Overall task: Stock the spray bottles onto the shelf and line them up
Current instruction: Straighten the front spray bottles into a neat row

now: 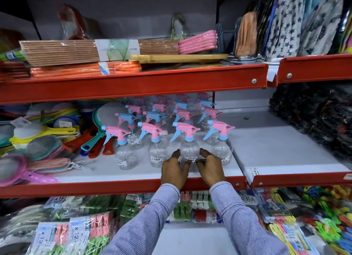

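Both hands, left (174,171) and right (210,170), pinch one front-row bottle (189,150); a nudge toward twelve o'clock could topple close-packed neighbours (182,115).

A single head-worn camera looks forward and slightly down, close up, at the red-edged white metal shelf (118,188).
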